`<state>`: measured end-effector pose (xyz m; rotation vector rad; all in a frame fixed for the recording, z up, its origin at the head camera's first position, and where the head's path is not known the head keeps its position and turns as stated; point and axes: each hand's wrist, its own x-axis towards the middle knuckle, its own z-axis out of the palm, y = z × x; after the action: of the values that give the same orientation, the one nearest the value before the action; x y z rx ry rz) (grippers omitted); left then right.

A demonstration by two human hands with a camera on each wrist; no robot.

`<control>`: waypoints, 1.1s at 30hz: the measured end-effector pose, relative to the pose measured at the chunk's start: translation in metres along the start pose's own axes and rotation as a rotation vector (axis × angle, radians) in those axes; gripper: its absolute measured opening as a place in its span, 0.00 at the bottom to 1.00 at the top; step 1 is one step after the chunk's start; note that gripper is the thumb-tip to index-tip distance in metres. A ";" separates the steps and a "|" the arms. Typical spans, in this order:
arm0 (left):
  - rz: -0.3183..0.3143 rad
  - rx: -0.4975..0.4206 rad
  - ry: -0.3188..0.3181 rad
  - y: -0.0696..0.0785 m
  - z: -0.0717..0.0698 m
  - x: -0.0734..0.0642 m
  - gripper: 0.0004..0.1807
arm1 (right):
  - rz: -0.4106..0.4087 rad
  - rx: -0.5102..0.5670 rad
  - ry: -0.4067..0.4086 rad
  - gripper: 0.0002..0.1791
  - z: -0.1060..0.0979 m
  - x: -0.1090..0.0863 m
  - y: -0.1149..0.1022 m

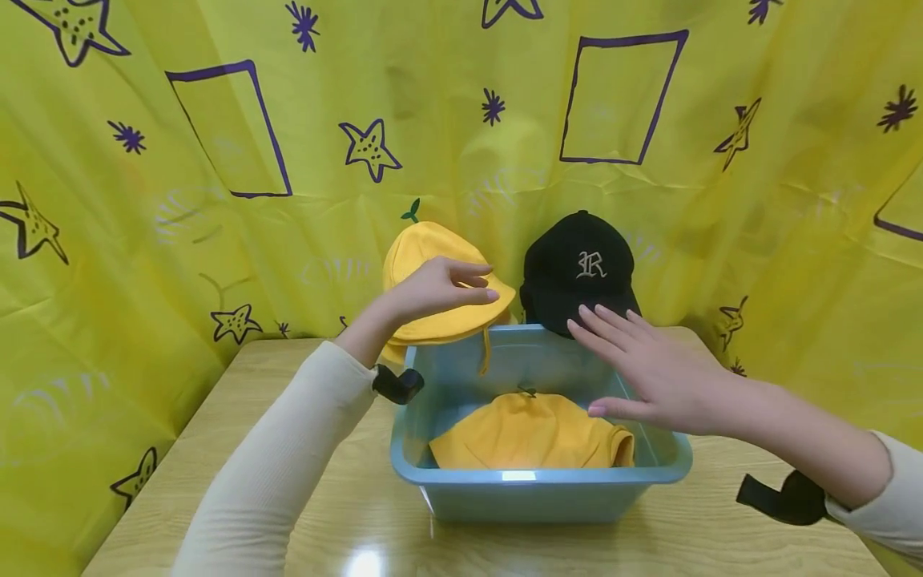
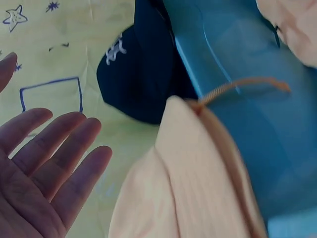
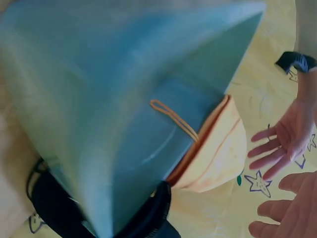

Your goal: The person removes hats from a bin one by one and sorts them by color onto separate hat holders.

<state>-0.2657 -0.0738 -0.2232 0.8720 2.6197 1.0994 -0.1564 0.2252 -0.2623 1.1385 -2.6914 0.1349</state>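
Observation:
A yellow hat with a green sprout on top (image 1: 425, 240) leans over the back left rim of a light blue basin (image 1: 519, 501), its cord hanging inside. Beside it, at the back right, a black cap (image 1: 555, 264) with a pale letter R rests against the rim. Inside the basin lies another yellow hat (image 1: 530, 437). My left hand (image 1: 436, 288) is held in front of the sprout hat; in the left wrist view its fingers (image 2: 74, 163) are spread and hold nothing. My right hand (image 1: 649, 369) hovers over the basin's right side, near the cap's brim, fingers extended and holding nothing.
The basin stands on a wooden table (image 1: 274, 425). Behind and at both sides hangs a yellow curtain (image 1: 433, 72) with drawn stars and frames. Dark straps with a black device (image 1: 400, 385) sit at both wrists.

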 end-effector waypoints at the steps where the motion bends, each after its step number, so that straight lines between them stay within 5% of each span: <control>1: 0.005 0.000 -0.010 0.001 0.004 0.002 0.32 | -0.015 -0.022 0.017 0.48 0.003 -0.005 -0.001; 10: -0.008 0.014 -0.107 -0.007 0.044 0.020 0.29 | -0.046 -0.123 0.067 0.54 0.032 -0.039 -0.014; 20: -0.075 0.105 -0.273 -0.028 0.086 0.035 0.30 | 0.032 0.024 0.041 0.52 0.062 -0.056 -0.010; 27: -0.208 0.186 -0.388 -0.048 0.109 0.034 0.33 | 0.015 -0.016 0.048 0.53 0.073 -0.057 -0.007; 33: -0.370 0.189 -0.450 -0.060 0.116 0.033 0.23 | 0.018 -0.039 0.038 0.53 0.074 -0.059 -0.006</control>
<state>-0.2773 -0.0189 -0.3461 0.5489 2.3875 0.4993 -0.1241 0.2496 -0.3477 1.0891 -2.6597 0.1050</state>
